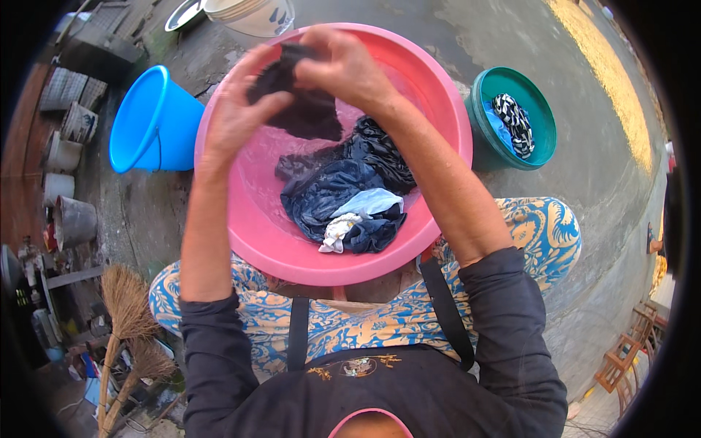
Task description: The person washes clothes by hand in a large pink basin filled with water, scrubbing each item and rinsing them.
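Observation:
A wet black cloth (pixel 306 112) is raised over the far left part of a pink plastic basin (pixel 350 268). My left hand (pixel 233 104) holds its left side, thumb across the front; the hand is blurred. At the upper edge, my right hand (pixel 342 68) grips the same cloth between thumb and fingers. Below, dark blue clothing (pixel 328 189) lies heaped in the basin. A shiny black garment (pixel 380 153) touches the heap on its far right. On the near side rest a light blue cloth (pixel 369 202) and a small white cloth (pixel 339 231).
A blue bucket (pixel 178 126) stands left of the basin. On the right, a green bucket (pixel 482 139) holds a black-and-white patterned cloth (pixel 513 123) and blue fabric. A white bucket (pixel 252 19) is beyond the basin. Twig brooms (pixel 128 301) lie at the lower left; a wooden stool (pixel 619 361) is lower right.

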A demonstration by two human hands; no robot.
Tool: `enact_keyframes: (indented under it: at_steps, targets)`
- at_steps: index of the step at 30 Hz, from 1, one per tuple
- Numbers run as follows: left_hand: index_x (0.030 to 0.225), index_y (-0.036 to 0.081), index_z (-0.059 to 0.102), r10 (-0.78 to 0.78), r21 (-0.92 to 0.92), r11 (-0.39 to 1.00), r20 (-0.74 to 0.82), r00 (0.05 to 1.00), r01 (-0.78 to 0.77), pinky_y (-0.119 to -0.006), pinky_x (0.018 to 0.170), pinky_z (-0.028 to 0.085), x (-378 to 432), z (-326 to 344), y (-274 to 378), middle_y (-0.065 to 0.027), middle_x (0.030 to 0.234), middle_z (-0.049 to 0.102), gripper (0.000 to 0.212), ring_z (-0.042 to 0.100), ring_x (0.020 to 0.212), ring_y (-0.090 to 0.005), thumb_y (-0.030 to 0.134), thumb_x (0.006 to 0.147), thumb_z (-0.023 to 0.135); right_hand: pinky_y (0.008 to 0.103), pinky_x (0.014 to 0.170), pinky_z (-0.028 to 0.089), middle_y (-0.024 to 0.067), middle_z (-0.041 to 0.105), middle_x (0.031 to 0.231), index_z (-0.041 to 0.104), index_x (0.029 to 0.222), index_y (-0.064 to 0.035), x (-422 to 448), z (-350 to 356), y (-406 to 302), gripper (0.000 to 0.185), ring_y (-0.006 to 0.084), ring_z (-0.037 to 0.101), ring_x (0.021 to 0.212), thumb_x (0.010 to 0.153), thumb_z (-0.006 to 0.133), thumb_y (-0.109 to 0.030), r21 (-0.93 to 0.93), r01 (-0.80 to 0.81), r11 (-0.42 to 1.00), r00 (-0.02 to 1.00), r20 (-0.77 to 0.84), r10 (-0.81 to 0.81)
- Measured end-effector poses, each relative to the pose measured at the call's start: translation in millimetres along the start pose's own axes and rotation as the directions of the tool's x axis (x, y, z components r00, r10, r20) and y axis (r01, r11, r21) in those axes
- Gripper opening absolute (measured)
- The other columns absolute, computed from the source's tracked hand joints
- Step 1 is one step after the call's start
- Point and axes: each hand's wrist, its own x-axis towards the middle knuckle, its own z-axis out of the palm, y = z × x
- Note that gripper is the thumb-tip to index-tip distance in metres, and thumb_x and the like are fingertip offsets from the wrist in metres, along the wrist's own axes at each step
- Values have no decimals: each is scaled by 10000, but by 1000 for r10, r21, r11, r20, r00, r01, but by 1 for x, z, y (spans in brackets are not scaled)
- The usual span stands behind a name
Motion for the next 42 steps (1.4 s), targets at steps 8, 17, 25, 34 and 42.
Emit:
enact_keyframes:
  at_steps: [8, 17, 25, 34, 42]
  targets:
    - [853, 78, 622, -747, 326, 600, -97, 658, 730, -332, 529, 533, -180, 77, -230, -102, 744, 617, 191, 611, 669, -225, 19, 690, 541, 345, 811, 453, 186, 592, 983, 560, 1041, -25, -83, -32, 110, 504, 288, 578, 914, 612, 683, -261, -476, -275, 835, 823, 333, 460]
    - [1011, 9, 552, -399, -693, 621, 123, 909, 366, -315, 761, 504, -52, 44, -74, -102, 952, 612, 267, 609, 834, -193, 0, 755, 478, 396, 1049, 204, 228, 249, 1363, 150, 1379, -137, -107, -17, 134, 1120, 363, 210, 1280, 489, 803, -330, -547, -129, 827, 906, 273, 322]
    - [1113, -9, 500, -163, -960, 268, 35, 986, 78, -400, 811, 489, -68, 28, -30, -187, 1113, 537, 476, 539, 1021, -299, 296, 758, 583, 302, 802, 459, 95, 611, 944, 572, 1062, -37, -77, 5, 91, 370, 167, 577, 883, 698, 626, -73, 683, -405, 608, 908, 225, 353]
    - [1210, 100, 423, -580, -956, -58, 267, 770, 287, -466, 930, 360, -93, 107, -127, -78, 1221, 457, 550, 448, 1112, -241, 453, 799, 519, 379, 907, 426, 176, 546, 1114, 523, 1092, 24, -68, 43, 54, 502, 264, 545, 1009, 778, 559, -366, 933, -360, -13, 900, 351, 259]
    - [1213, 120, 448, -487, -979, 43, 152, 860, 197, -376, 921, 406, -108, 108, -112, -104, 1194, 495, 499, 490, 1088, -228, 479, 872, 388, 359, 732, 462, 155, 607, 857, 543, 961, -13, -91, 52, 103, 286, 301, 594, 823, 690, 539, -103, -41, -395, 918, 894, -249, 373]
